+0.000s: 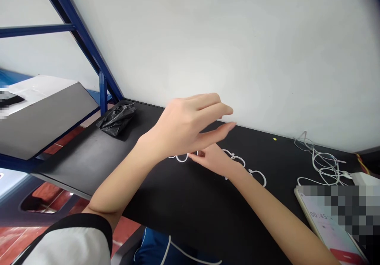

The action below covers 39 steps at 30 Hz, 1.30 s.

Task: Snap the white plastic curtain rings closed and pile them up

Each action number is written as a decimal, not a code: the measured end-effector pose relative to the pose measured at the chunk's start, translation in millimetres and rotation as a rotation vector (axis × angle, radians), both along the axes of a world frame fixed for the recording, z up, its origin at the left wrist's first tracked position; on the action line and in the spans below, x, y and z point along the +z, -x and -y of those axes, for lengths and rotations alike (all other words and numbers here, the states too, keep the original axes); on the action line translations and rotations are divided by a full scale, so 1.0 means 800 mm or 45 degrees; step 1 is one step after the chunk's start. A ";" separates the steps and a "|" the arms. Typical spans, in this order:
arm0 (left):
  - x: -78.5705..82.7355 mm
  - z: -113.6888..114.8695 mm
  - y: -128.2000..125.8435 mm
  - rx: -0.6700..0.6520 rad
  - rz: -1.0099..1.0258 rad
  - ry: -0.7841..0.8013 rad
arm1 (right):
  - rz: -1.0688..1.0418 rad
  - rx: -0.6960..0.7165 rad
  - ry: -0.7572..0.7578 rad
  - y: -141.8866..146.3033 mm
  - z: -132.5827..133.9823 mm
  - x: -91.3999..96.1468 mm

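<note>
My left hand [190, 122] is raised above the black table, thumb apart from the bent fingers, with nothing between them. Lower and behind it, my right hand [215, 158] is at the tabletop with its fingers closed on a white ring, of which only a sliver shows. To its left lies another white ring [182, 161], partly hidden by my left hand and touching or very near my right fingertips. Several more white rings with small eyelets, like curtain rings, lie behind my right wrist; the nearest uncovered white ring [261, 176] is right of the forearm.
On the black table [89, 154], a crumpled black plastic bag [117, 119] lies at the far left. Tangled white cables [326, 166] and a phone [323, 225] are on the right. A white wall [237, 51] stands behind, and a blue metal frame [86, 43] rises at the left.
</note>
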<state>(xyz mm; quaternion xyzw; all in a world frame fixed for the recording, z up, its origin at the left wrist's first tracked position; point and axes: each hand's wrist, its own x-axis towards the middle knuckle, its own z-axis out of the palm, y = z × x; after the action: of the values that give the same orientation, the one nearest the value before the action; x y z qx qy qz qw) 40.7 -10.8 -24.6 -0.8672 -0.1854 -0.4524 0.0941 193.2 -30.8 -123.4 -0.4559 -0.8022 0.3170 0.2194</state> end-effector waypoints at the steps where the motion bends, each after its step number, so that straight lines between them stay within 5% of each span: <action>1: 0.000 0.001 -0.001 -0.015 -0.014 -0.010 | 0.017 -0.011 -0.016 0.004 0.002 -0.003; 6: 0.000 0.001 -0.002 -0.034 -0.053 -0.022 | 0.071 -0.084 -0.040 -0.006 -0.006 0.004; 14: -0.003 -0.001 -0.004 -0.048 -0.104 0.000 | 0.303 -0.225 0.191 -0.098 -0.039 0.033; 19: -0.006 -0.001 -0.009 -0.025 -0.139 -0.007 | 0.597 -0.256 0.537 -0.128 -0.052 0.012; 22: -0.009 -0.001 -0.011 -0.035 -0.149 -0.024 | 0.669 -0.256 0.582 -0.129 -0.056 -0.002; 26: -0.010 -0.001 -0.012 -0.036 -0.181 0.001 | 0.514 -0.209 0.462 -0.128 -0.052 0.009; 34: -0.008 0.006 -0.020 -0.022 -0.235 0.013 | -0.062 -0.161 0.095 -0.103 -0.006 0.083; 39: -0.008 0.007 -0.020 -0.055 -0.203 -0.057 | -0.520 -0.253 -0.422 -0.077 0.030 0.108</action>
<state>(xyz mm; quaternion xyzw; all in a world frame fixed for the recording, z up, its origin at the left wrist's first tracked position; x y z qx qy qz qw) 56.5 -16.2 -30.7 -0.9020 -0.1484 -0.3879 0.1182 254.5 -54.7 -37.2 -0.4168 -0.7337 0.2437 0.4781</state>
